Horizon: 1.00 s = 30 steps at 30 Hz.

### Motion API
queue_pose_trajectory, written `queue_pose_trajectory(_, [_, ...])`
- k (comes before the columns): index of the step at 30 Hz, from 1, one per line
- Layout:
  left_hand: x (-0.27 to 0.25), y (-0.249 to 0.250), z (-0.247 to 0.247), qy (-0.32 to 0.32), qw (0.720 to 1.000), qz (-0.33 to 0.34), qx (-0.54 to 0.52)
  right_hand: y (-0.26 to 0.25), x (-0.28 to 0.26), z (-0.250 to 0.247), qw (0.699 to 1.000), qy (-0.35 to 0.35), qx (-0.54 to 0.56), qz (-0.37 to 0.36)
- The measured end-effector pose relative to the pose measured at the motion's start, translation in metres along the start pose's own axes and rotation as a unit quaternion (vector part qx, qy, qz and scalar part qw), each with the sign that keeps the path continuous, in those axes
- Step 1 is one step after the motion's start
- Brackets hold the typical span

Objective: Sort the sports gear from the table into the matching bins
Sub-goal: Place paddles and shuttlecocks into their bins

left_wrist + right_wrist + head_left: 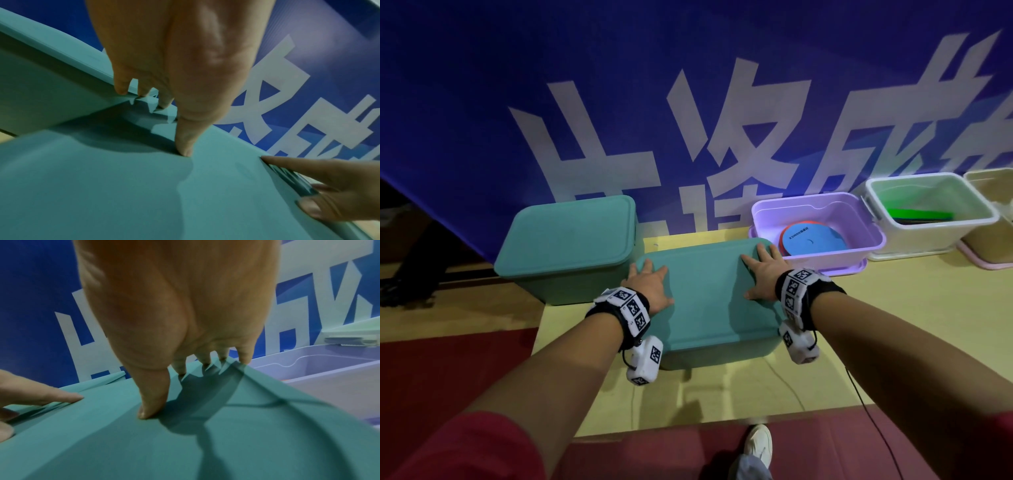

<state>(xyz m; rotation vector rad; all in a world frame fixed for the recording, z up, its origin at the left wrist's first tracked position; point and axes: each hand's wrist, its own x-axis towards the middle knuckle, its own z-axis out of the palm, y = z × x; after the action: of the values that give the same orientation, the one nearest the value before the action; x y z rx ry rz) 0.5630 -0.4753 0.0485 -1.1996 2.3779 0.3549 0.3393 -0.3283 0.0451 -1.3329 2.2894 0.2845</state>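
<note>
A teal bin with its lid on stands in front of me on the yellow floor. My left hand lies flat on the lid's left side, fingers straight and spread. My right hand presses flat on the lid's right side, fingertips near the far corner. In the left wrist view the left hand touches the lid with its fingertips, and the right hand's fingers show at the lid's edge. The right wrist view shows the right hand flat on the lid.
A second closed teal bin stands at the left. To the right stand an open purple bin holding blue and orange discs, a white bin with green and dark flat pieces, and a beige bin. A blue banner rises behind them.
</note>
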Motion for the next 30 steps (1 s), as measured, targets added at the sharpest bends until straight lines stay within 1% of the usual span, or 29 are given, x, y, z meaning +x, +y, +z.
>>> queue_pose_trajectory(5, [-0.035, 0.007, 0.014, -0.045, 0.999, 0.024, -0.008, -0.001, -0.035, 0.015, 1.000, -0.009, 0.003, -0.029])
queue_pose_trajectory(8, [-0.051, 0.008, 0.023, -0.057, 0.997, 0.045, -0.002, 0.002, -0.055, 0.025, 0.999, -0.019, 0.008, -0.039])
queue_pose_trajectory(11, [-0.061, 0.010, 0.030, -0.044, 0.997, 0.057, 0.015, 0.002, -0.070, 0.034, 0.999, -0.016, 0.008, -0.042])
queue_pose_trajectory(15, [-0.069, 0.010, 0.038, -0.003, 0.998, 0.061, 0.025, 0.001, -0.081, 0.045, 0.999, 0.014, 0.018, -0.030])
queue_pose_trajectory(17, [-0.071, 0.011, 0.039, 0.006, 0.998, 0.064, 0.028, 0.002, -0.082, 0.044, 0.999, 0.014, 0.015, -0.032])
queue_pose_trajectory(21, [-0.065, 0.011, 0.032, -0.001, 0.997, 0.065, 0.037, 0.003, -0.077, 0.040, 0.999, 0.016, 0.005, -0.035])
queue_pose_trajectory(26, [-0.049, 0.016, 0.014, 0.002, 0.996, 0.066, 0.066, 0.004, -0.054, 0.029, 0.999, 0.012, 0.004, -0.038])
queue_pose_trajectory(30, [-0.037, 0.021, -0.001, -0.003, 0.997, 0.054, 0.064, 0.007, -0.033, 0.017, 0.999, 0.011, -0.011, -0.052])
